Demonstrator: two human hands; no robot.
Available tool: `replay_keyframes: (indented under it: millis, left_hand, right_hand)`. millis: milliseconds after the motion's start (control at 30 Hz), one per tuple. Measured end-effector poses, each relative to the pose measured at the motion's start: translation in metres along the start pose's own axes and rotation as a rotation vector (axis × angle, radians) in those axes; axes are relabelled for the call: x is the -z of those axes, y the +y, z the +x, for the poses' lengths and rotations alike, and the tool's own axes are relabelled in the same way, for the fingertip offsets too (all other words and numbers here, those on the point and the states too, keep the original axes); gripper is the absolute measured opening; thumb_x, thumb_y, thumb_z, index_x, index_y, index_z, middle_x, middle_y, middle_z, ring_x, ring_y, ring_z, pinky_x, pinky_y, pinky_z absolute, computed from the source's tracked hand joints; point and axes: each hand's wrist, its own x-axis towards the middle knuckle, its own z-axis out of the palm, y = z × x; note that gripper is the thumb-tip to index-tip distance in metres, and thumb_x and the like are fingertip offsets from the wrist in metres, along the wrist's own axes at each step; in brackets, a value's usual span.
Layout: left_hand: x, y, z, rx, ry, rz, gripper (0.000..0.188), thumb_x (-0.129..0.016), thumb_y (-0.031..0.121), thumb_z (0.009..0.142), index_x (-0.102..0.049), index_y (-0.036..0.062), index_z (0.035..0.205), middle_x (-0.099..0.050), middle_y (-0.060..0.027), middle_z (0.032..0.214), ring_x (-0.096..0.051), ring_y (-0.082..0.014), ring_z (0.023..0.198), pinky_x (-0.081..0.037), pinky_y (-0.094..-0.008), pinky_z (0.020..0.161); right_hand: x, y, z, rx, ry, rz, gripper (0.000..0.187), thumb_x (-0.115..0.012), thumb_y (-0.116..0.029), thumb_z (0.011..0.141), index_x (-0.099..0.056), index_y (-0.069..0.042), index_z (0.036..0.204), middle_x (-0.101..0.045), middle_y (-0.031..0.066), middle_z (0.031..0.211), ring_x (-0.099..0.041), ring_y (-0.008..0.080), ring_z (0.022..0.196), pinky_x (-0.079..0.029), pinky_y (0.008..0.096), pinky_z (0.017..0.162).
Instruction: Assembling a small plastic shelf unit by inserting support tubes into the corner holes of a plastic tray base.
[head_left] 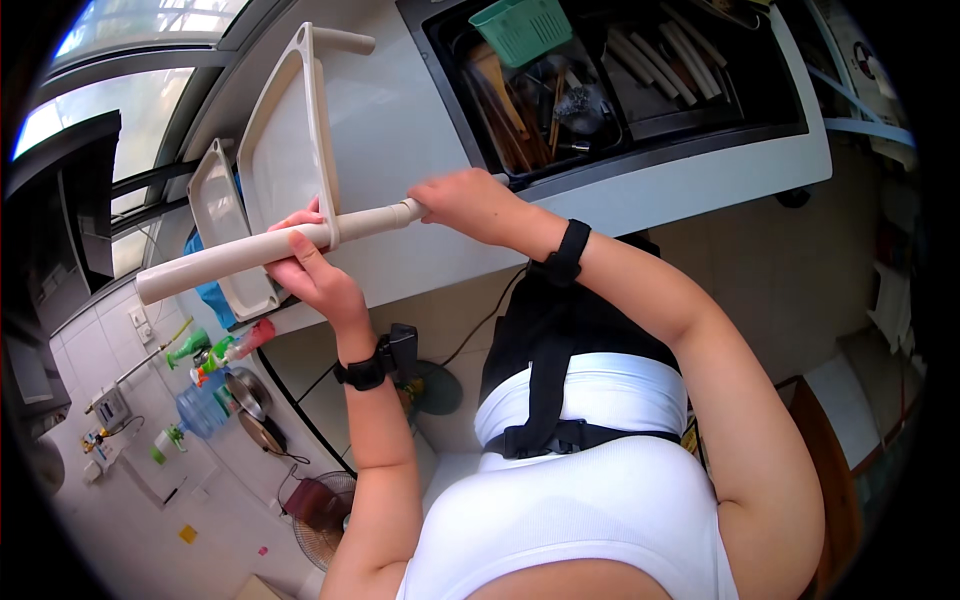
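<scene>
A long beige plastic tube lies slantwise in front of me, above the counter's front edge. My left hand is closed round it from below, thumb on top. My right hand is closed round the narrower right end of the tube, beyond a ringed collar. Between my hands, the tube passes through the corner of a beige plastic shelf tray, which stands tilted on its side. A short post sticks out from the tray's far corner. My right fingertips are partly hidden.
Left of the shelf tray leans a second beige tray, with something blue behind it. At the far right, a dark sink holds a green basket, chopsticks and several beige tubes. The white counter spans between.
</scene>
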Motion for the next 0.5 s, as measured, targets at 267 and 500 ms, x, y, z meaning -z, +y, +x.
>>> replay_keyframes:
  millis: [267, 500]
  left_hand:
    - [-0.012, 0.004, 0.005, 0.0, 0.057, 0.013, 0.023, -0.039, 0.024, 0.104, -0.041, 0.0011, 0.108, -0.057, -0.0107, 0.098, -0.061, -0.0277, 0.104, -0.051, -0.0384, 0.09]
    - [-0.013, 0.006, 0.011, 0.016, 0.035, 0.028, 0.023, -0.038, 0.022, 0.104, -0.038, 0.0001, 0.11, -0.056, -0.0114, 0.099, -0.061, -0.0275, 0.101, -0.05, -0.0386, 0.088]
  right_hand:
    - [0.007, 0.007, 0.0, 0.025, -0.043, 0.076, 0.023, -0.069, -0.019, 0.084, -0.062, -0.008, 0.103, -0.067, 0.0089, 0.082, -0.066, 0.0304, 0.075, -0.053, 0.0394, 0.065]
    - [0.002, 0.004, 0.001, -0.008, 0.033, 0.075, 0.024, -0.069, -0.019, 0.084, -0.063, -0.011, 0.105, -0.067, 0.0093, 0.085, -0.066, 0.0308, 0.076, -0.052, 0.0401, 0.064]
